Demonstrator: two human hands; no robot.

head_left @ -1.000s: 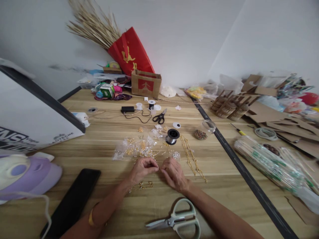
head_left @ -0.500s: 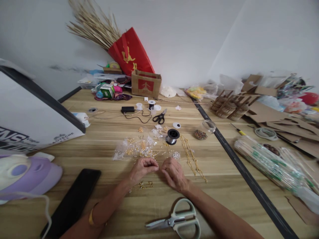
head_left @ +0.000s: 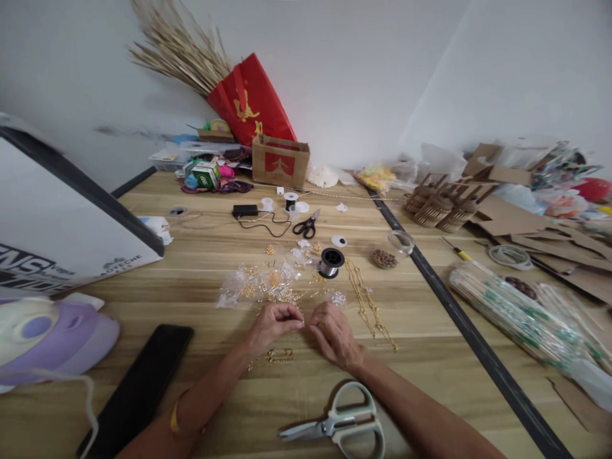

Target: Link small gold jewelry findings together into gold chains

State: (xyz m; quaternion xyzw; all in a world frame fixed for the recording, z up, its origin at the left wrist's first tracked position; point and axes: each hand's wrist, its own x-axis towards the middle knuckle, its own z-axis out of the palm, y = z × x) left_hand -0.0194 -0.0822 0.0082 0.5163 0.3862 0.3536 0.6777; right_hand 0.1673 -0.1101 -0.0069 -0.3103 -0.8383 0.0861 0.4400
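Observation:
My left hand (head_left: 277, 325) is closed in a pinch, thumb against fingertips, over the wooden table. Facing it, my right hand (head_left: 333, 335) has its fingers curled together, the fingertips close to the left ones. Whatever the fingers hold is too small to make out. Just beyond the hands lie gold and silver findings (head_left: 284, 293) with small plastic bags (head_left: 232, 288). A wire spool (head_left: 331, 262) stands behind the right hand, and gold chains (head_left: 363, 299) lie to its right. A short gold chain (head_left: 271, 359) rests below the left hand.
Light-handled scissors (head_left: 354, 417) lie at the front, a black phone (head_left: 141, 386) at the left front. Black scissors (head_left: 306, 224), a bead jar (head_left: 385, 257) and a cardboard box (head_left: 280, 161) are farther back. Wrapped sticks (head_left: 511, 312) lie at the right.

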